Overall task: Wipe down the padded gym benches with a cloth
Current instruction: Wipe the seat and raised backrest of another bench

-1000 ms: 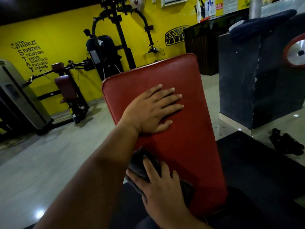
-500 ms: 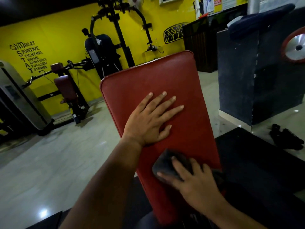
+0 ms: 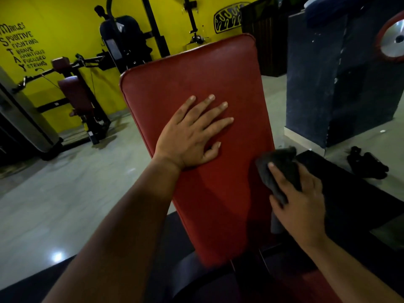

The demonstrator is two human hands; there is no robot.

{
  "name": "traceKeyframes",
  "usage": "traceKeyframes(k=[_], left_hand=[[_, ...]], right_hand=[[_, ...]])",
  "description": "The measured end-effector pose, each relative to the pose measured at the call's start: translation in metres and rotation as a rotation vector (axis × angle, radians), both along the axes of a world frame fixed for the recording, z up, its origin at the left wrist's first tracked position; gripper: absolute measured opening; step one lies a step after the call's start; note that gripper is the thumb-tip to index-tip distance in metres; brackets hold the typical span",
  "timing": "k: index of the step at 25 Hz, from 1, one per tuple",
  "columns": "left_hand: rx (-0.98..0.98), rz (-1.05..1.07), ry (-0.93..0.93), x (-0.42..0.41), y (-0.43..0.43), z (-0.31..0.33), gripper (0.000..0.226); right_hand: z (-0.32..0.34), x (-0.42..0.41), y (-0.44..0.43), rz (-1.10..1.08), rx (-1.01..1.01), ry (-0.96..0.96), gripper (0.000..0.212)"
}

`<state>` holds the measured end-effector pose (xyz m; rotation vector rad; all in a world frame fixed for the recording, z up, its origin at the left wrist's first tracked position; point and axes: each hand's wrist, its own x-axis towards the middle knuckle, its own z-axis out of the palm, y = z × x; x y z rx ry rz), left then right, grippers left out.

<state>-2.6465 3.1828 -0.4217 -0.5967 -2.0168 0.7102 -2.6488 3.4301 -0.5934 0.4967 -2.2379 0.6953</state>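
Note:
A red padded bench back (image 3: pixel 218 68) rises tilted in front of me, filling the middle of the view. My left hand (image 3: pixel 192 132) lies flat on its upper middle with the fingers spread. My right hand (image 3: pixel 299 200) grips a dark grey cloth (image 3: pixel 277 165) and presses it against the pad's right edge, about halfway down. Part of the cloth is hidden under my fingers.
A black rubber mat (image 3: pixel 349 193) lies on the floor to the right, with a pair of dark shoes (image 3: pixel 367 162) beyond it. A dark block with a red weight plate (image 3: pixel 393 40) stands right. Gym machines (image 3: pixel 78 95) line the yellow wall.
My right hand has swept the cloth from the pad's lower left across to its right edge and slightly up. My left hand has stayed flat on the pad.

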Motion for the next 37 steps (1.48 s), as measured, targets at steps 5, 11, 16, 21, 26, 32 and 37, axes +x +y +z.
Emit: traceKeyframes(k=[5,11,16,21,26,32,37], left_hand=[[0.003,-0.007,0.017,0.000,-0.001,0.001,0.051],[-0.005,-0.015,0.016,-0.001,-0.001,0.001,0.052],[-0.008,-0.022,0.016,0.000,-0.002,0.002,0.051],[0.000,-0.043,0.024,-0.001,-0.001,0.000,0.049],[-0.014,-0.033,0.034,0.000,-0.002,-0.002,0.050],[-0.074,-0.055,-0.029,0.003,-0.006,-0.010,0.056],[-0.142,-0.080,-0.086,0.007,-0.010,-0.024,0.060]], right_hand=[[0.005,-0.021,-0.014,-0.055,-0.473,-0.289,0.079],[-0.012,0.053,-0.076,0.079,-0.545,-0.389,0.097],[-0.009,0.100,-0.140,0.292,-0.189,-0.246,0.100],[-0.030,0.104,-0.131,0.446,0.329,0.004,0.085],[-0.024,0.094,-0.126,0.357,0.270,0.020,0.077],[-0.050,0.078,-0.103,0.397,0.474,0.199,0.066],[-0.039,0.030,-0.035,0.185,0.398,0.241,0.068]])
